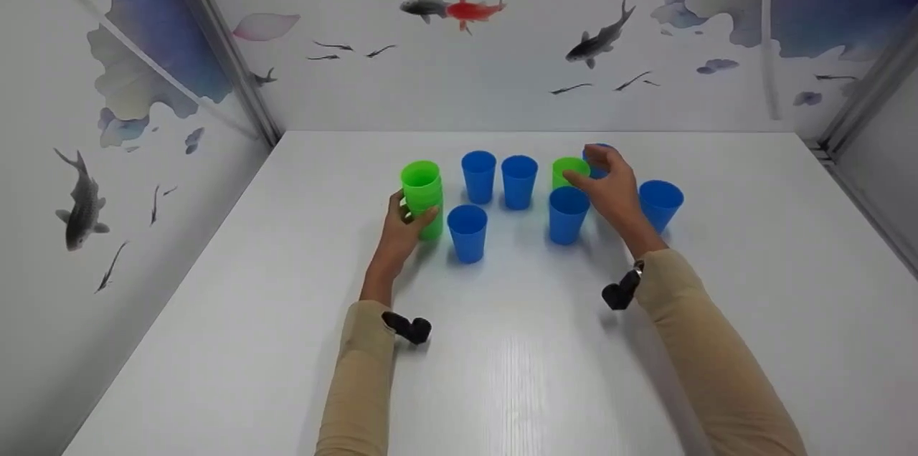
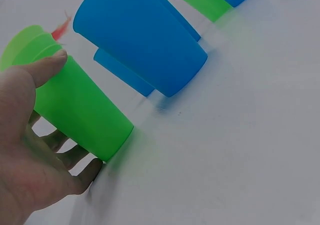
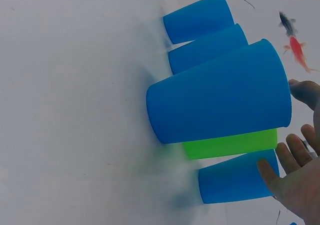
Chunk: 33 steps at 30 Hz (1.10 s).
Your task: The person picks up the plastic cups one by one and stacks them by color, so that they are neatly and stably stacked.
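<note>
My left hand grips a stack of nested green cups, which stands upright on the table. In the left wrist view the thumb lies on the near side, with the other fingers around the far side. Over on the right, my right hand hovers with spread fingers and holds nothing. Its thumb overlaps a single green cup in the head view. A blue cup stands partly hidden behind that hand's fingers. Just in front of the green cup is another blue cup.
Beside the green stack stands a blue cup. Two more, a blue cup and its neighbour, stand behind it. To the right of my right wrist is a tilted-looking blue cup. White printed walls enclose the white table.
</note>
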Tool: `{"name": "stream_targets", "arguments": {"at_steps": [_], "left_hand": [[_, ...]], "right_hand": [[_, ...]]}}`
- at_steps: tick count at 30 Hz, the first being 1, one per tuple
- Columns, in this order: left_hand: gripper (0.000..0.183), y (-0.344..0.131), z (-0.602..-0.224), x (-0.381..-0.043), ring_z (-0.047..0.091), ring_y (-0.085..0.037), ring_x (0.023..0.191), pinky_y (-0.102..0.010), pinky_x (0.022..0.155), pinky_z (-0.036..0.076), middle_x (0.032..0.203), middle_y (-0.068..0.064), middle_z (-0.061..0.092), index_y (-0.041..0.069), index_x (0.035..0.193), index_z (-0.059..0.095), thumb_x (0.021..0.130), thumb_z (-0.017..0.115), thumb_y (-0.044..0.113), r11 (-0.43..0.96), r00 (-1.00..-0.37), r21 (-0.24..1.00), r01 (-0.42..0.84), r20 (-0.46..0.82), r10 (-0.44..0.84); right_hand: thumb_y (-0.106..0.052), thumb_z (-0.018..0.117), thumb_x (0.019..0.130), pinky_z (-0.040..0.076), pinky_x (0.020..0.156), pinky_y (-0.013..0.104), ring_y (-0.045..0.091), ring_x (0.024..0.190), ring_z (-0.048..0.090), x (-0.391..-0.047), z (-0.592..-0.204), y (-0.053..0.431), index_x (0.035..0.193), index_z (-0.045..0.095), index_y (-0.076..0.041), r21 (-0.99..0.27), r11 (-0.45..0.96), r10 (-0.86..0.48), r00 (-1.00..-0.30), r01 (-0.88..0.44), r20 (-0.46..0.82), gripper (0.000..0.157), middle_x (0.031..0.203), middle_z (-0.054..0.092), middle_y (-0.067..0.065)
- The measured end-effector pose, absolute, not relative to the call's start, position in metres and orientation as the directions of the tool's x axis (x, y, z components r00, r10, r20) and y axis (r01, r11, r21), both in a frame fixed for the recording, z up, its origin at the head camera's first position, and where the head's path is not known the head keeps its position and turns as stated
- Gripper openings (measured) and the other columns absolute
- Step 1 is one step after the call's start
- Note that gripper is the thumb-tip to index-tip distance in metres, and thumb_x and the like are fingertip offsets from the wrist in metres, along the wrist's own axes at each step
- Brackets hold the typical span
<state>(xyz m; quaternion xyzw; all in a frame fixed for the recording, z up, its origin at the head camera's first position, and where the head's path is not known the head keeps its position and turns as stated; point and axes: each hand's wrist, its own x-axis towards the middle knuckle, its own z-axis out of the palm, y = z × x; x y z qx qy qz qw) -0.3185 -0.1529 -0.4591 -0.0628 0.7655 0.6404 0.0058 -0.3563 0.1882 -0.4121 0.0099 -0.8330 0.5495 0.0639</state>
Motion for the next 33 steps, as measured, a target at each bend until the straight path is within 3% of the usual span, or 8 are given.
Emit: {"name": "stream_targets", "arguments": {"at_steps": [17,33], "left_hand": [[0.083,-0.153,-0.459,-0.318,0.03,-0.031,0.152,-0.051,0.125,0.026,0.162,-0.012,0.031,0.021,0.158,0.018,0.095,0.069,0.039,0.172,-0.993,0.98,-0.104,-0.092,-0.08],[0.085,-0.153,-0.459,-0.317,0.032,-0.031,0.15,-0.05,0.124,0.027,0.16,-0.013,0.035,0.019,0.158,0.018,0.094,0.07,0.04,0.162,-0.994,0.983,-0.085,-0.073,-0.078]], "right_hand": [[-0.032,0.071,0.094,0.03,0.123,0.047,0.03,0.153,0.029,-0.367,-0.4,0.177,0.156,0.032,-0.013,-0.865,0.501,0.005,-1.0,-0.011,0.016,0.075,0.163,0.033,0.012],[-0.025,0.071,0.094,0.03,0.123,0.05,0.034,0.152,0.03,-0.376,-0.402,0.177,0.156,0.032,-0.01,-0.82,0.57,-0.065,-0.998,-0.052,0.019,0.074,0.162,0.034,0.015]]}}
